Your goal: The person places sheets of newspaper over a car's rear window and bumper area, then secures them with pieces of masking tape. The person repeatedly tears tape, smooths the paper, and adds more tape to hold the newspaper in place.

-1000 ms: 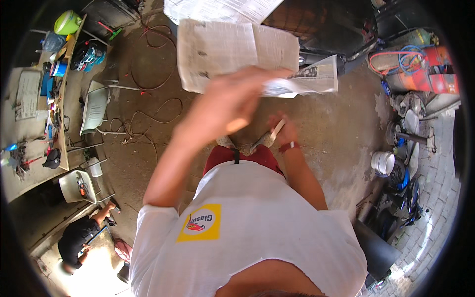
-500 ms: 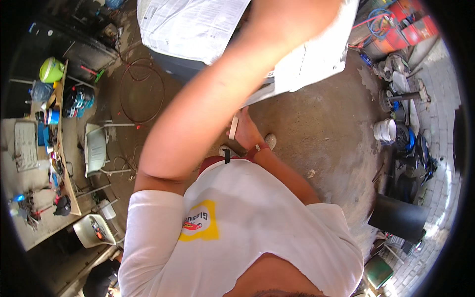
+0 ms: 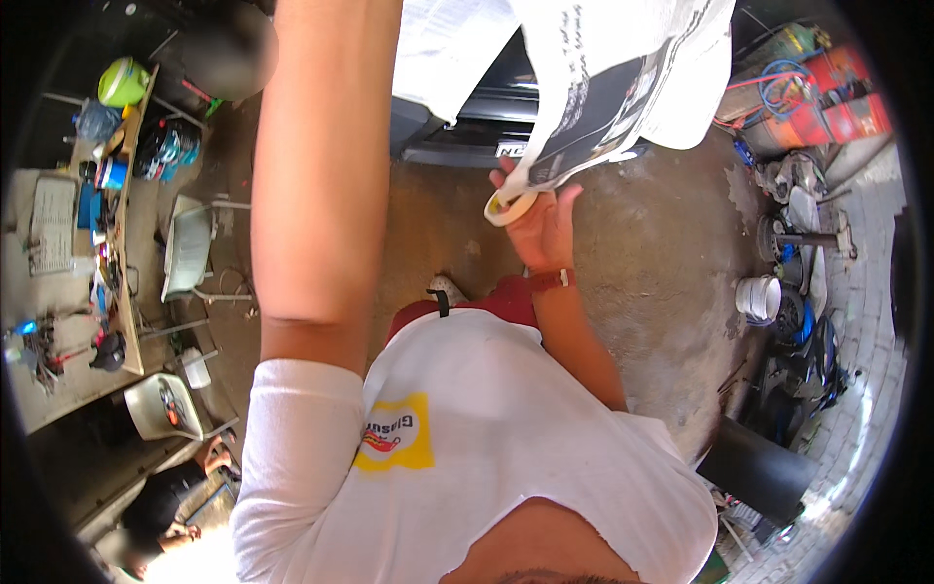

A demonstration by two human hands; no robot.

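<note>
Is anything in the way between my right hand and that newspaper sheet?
Nothing visible: the newspaper sheet reaches the right hand, its lower corner at the fingers beside the pale tape roll.

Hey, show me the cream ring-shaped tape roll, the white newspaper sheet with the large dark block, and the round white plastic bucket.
Cream tape roll (image 3: 506, 217), head view: lower part of the ring.
White newspaper sheet (image 3: 603, 117), head view: its dark block.
White plastic bucket (image 3: 752, 299), head view: its side wall.

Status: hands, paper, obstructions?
Left hand out of view. Right hand carrying cream ring-shaped tape roll. Black-and-white printed newspaper sheet, corner at that hand. Left forearm blocks some view.
</note>
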